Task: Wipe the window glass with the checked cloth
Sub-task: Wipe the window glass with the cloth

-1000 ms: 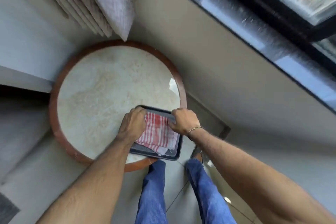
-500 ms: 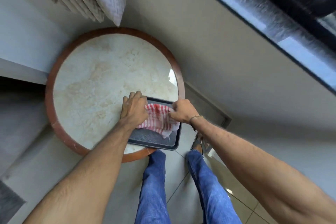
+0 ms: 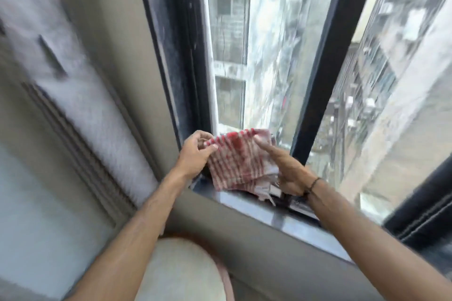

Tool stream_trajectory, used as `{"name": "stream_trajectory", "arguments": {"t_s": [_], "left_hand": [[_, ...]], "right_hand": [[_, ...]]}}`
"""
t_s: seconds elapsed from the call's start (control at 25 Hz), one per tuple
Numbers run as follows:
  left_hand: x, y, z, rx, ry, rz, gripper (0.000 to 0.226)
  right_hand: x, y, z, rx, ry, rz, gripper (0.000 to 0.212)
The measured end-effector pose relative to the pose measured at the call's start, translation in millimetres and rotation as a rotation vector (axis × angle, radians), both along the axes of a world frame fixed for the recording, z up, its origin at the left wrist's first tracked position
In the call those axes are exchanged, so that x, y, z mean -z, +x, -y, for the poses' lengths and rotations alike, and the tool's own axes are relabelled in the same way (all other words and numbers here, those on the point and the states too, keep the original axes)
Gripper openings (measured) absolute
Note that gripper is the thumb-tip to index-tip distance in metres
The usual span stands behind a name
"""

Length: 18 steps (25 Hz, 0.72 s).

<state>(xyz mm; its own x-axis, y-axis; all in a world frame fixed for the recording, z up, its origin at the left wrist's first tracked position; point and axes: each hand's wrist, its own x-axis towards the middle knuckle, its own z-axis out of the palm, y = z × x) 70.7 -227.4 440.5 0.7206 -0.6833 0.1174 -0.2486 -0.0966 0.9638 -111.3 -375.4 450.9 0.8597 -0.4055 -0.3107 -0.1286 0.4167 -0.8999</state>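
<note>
The red and white checked cloth [image 3: 238, 161] hangs folded between both hands, just above the dark window sill [image 3: 281, 217]. My left hand [image 3: 195, 154] pinches its upper left corner. My right hand [image 3: 288, 168] holds its right side, with the forefinger stretched out across the fabric. The window glass [image 3: 256, 44] rises right behind the cloth inside a black frame [image 3: 318, 68]; buildings show through it. I cannot tell whether the cloth touches the glass, as the picture is blurred.
A second pane [image 3: 396, 105] lies to the right of the black frame bar. A pale curtain [image 3: 73, 80] hangs at the left beside the beige wall [image 3: 117, 44]. The round marble table [image 3: 181, 273] sits low in view under my arms.
Both hands have lifted the checked cloth off the dark tray on the round table and raised it to the window. The view has swung up from the table to the glass.
</note>
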Motion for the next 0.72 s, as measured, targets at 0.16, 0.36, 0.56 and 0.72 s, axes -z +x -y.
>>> {"name": "stream_trajectory", "arguments": {"t_s": [0.16,0.36,0.56,0.72], "left_hand": [[-241.6,26.1,51.1,0.095,-0.249,0.338,0.007],[-245.5,26.8,62.1,-0.167,-0.316,0.616,0.027],[-289.6,68.0,88.8,-0.396,-0.337,1.102,0.048],[-303.1,125.5,99.9,-0.407,-0.160,1.495,0.064]], "right_hand": [[-219.5,3.1,6.4,0.093,-0.204,0.407,0.031],[-250.3,-7.4,-5.9,0.648,-0.685,0.533,0.014],[-279.4,38.6,12.8,1.104,-2.075,0.500,0.036],[-246.6,67.8,64.6,0.813,-2.426,0.176,0.064]]}}
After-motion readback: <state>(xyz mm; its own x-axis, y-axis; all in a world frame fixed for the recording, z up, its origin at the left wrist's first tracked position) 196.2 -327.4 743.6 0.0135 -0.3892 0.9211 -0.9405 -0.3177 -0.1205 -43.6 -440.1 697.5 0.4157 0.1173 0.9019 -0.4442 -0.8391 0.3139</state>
